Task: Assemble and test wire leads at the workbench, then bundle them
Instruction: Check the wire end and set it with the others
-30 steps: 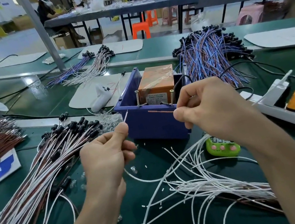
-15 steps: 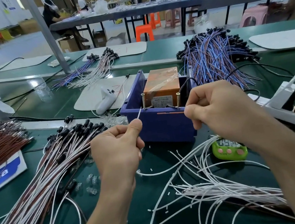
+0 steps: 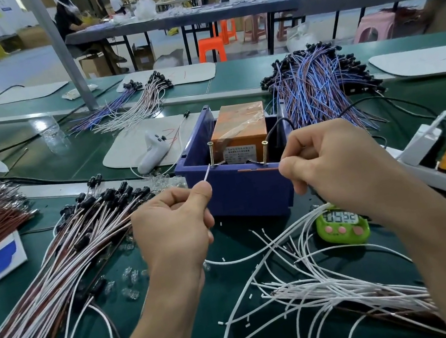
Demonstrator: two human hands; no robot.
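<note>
Head view: your left hand [image 3: 175, 225] is pinched around a white lead [image 3: 207, 174], whose bare tip points up toward the left screw post [image 3: 211, 155] on the blue bin [image 3: 238, 193] at 12 o'clock from your hands. Your right hand [image 3: 334, 167] is clenched on a brown lead [image 3: 257, 169] that lies along the bin's front rim, its end near the right screw post [image 3: 265, 151]. Whether either tip touches its screw is too fine to tell.

Risks from here, as a judgement:

- The exposed tips are short. If a pinch slips, the lead slides back through your fingers and misses its post, giving a false fail.
- The 2 posts stand close to the orange taped box [image 3: 238, 127] and a black cable [image 3: 279, 126]; a wandering tip could brush the wrong metal and muddle the reading.
- Loose white wires [image 3: 311, 287] at 5 o'clock run under your right forearm. Dragging the arm would tangle them or sweep them into the green timer [image 3: 342, 226].
- The finished leads with black caps [image 3: 55, 273] at 8 o'clock lie just beside your left wrist; mixing untested pieces into them would spoil the bundle count.
</note>
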